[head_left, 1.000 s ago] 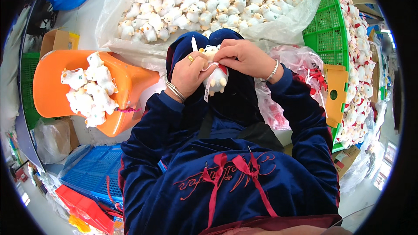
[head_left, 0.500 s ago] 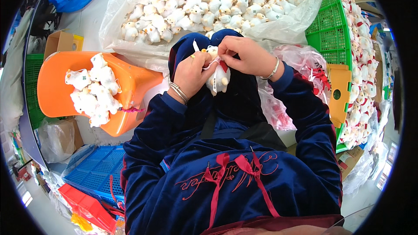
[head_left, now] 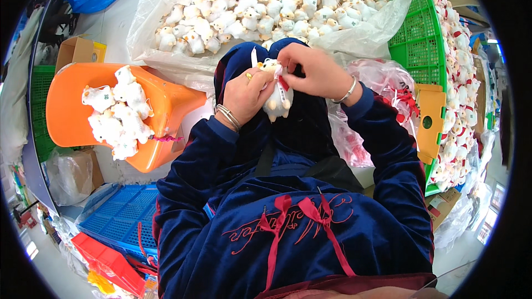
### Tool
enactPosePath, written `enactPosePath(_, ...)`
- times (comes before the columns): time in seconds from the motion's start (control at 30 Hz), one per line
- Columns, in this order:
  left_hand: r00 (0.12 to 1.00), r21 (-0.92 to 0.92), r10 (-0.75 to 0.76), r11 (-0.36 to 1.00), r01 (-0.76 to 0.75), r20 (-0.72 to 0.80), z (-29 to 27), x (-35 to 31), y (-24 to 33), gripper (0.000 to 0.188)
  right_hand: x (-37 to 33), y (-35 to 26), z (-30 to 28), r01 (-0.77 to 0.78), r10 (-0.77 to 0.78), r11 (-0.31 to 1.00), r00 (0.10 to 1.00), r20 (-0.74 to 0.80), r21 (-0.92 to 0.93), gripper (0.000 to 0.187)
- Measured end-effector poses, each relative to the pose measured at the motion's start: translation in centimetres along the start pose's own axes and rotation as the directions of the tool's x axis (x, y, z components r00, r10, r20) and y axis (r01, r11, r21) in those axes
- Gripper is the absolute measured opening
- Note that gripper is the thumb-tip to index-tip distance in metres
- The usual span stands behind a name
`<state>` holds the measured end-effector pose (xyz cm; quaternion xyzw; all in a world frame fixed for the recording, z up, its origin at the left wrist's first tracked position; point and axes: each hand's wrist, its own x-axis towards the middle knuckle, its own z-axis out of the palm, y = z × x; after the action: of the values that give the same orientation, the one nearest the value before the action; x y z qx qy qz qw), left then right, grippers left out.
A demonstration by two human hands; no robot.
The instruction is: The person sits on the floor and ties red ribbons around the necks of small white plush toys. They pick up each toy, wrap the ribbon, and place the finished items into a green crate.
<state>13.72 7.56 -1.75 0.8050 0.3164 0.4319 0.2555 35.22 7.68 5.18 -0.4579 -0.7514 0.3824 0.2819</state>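
Observation:
A small white plush toy [head_left: 277, 104] rests over my lap with its head away from me. Around its neck is a pale pink ribbon [head_left: 277, 72] with a red piece, and a narrow printed white strip hangs down its front. My left hand [head_left: 245, 97] is closed at the toy's neck, thumb and fingers pressed against it. From the other side, my right hand [head_left: 315, 73] pinches the ribbon at the neck; its fingertips partly hide the knot area. A loose white ribbon end sticks up beyond my left fingers.
A large clear plastic sheet [head_left: 147, 36] holds a heap of white plush toys ahead. On the left, an orange chair [head_left: 66, 105] bears several more. At right are a bag of red and pink ribbons [head_left: 382, 75] and a green crate [head_left: 413, 39] beside toys with red ribbons.
My left hand has drawn in closer to the toy's neck, and the stretched ribbon between my hands is less visible. The toy has turned slightly, showing its printed strip more squarely.

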Motion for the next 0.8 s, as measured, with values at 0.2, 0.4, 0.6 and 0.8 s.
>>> enactPosePath(0.2, 1.000, 0.029, -0.006, 1.000, 0.006, 0.015, -0.1, 0.0, 0.1, 0.018, 0.4, 0.6, -0.6, -0.024, -0.007, 0.989, 0.978, -0.210, -0.144, 0.019)
enactPosePath(0.4, 1.000, 0.046, -0.002, 0.999, 0.002, -0.004, -0.1, -0.1, 0.1, 0.013, 0.3, 2.2, -0.6, 0.059, -0.117, 0.923, 0.984, -0.131, -0.379, 0.021)
enactPosePath(0.6, 1.000, 0.061, 0.001, 0.998, -0.002, 0.021, -0.3, 0.1, 0.5, 0.017, 0.0, -0.6, -2.2, -0.034, 0.027, 0.999, 0.899, -0.436, -0.009, 0.019)
enactPosePath(0.8, 0.999, 0.056, 0.034, 0.998, -0.035, 0.009, -0.2, 0.2, 0.6, 0.018, 0.2, 1.2, 0.9, -0.092, 0.087, 0.990, 0.995, -0.058, -0.102, 0.020)
